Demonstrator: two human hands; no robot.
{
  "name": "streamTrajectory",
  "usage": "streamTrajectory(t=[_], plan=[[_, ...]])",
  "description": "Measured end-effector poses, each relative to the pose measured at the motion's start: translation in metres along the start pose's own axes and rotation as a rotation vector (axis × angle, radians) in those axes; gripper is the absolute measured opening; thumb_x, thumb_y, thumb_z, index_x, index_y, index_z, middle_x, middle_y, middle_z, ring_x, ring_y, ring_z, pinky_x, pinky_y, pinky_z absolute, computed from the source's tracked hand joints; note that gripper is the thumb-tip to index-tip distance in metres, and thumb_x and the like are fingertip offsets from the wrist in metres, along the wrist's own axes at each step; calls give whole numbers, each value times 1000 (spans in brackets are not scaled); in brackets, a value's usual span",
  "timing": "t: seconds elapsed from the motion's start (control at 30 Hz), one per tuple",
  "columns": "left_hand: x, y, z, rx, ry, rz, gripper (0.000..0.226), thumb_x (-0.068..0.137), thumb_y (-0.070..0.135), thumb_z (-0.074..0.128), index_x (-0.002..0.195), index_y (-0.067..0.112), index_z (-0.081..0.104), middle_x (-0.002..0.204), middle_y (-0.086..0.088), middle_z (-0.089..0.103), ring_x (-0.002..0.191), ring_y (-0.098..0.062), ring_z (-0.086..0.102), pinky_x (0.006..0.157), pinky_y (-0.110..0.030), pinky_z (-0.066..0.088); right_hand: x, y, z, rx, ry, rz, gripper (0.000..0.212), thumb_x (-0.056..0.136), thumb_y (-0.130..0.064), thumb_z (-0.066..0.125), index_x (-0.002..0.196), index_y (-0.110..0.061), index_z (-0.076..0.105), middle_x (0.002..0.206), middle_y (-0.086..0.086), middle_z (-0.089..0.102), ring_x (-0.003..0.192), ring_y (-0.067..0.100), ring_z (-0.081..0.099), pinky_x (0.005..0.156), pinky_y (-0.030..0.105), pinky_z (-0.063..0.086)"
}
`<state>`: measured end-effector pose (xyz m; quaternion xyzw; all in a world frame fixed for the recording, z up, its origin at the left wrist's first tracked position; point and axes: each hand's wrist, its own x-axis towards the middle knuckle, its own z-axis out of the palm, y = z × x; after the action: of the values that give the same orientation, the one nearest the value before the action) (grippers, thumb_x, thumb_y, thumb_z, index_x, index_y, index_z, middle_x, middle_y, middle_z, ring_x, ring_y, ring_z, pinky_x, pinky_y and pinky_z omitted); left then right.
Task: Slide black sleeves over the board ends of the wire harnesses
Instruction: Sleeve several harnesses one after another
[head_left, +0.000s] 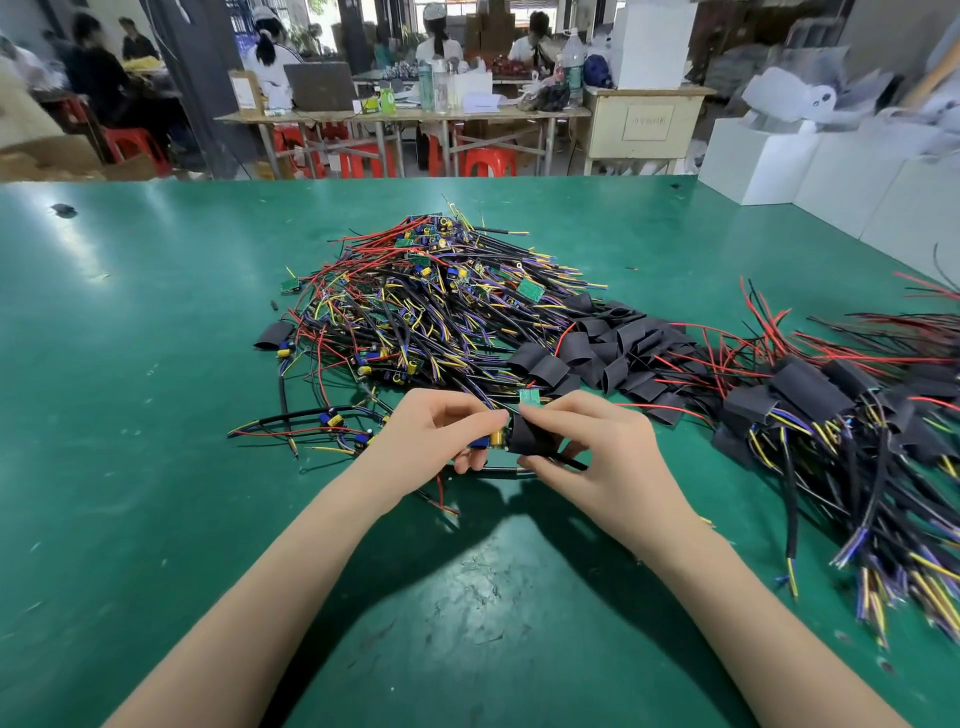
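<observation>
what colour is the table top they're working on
Green, a glossy dark green mat, seen in the head view, the only view.

sleeve (527, 439): covers board end | sleeved harnesses (857, 415): cut off right

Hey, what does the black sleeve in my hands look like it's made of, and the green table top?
The black sleeve, pinched by the right hand while the left hand holds the board end, looks like thin matte flexible plastic, perhaps heat-shrink tubing: it creases and lies flattened. The green table top looks like a rubber or vinyl mat with a semi-gloss finish: soft reflections, scuffs and scratches.
</observation>
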<state>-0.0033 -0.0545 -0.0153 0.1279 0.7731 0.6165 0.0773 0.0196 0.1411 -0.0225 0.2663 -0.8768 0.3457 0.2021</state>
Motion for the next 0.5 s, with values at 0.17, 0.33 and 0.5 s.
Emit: streamTrajectory(t=[0.17,0.33,0.5], plan=[[0,-1,-1,24,-15,17,32,94,20,63,63,18,65,55,-5,58,49,-16,44,55,-25,38,1,1,0,3,-5,-24,39,74,-9,78,112,-15,72,95,-2,65,84,13,60,75,30,52],[0,-1,-1,30,-12,21,30,94,21,63,64,16,65,55,-5,58,50,-16,44,56,-26,39,1,0,-1,-2,-10,-36,38,72,-8,80,108,-17,74,93,-2,67,80,12,61,72,28,52],[-1,1,-1,33,-5,19,29,94,21,63,66,14,66,56,-6,58,50,-16,45,58,-29,39,1,0,-1,0,-2,-22,36,71,-7,79,106,-15,74,91,-1,67,80,13,62,71,31,52]])
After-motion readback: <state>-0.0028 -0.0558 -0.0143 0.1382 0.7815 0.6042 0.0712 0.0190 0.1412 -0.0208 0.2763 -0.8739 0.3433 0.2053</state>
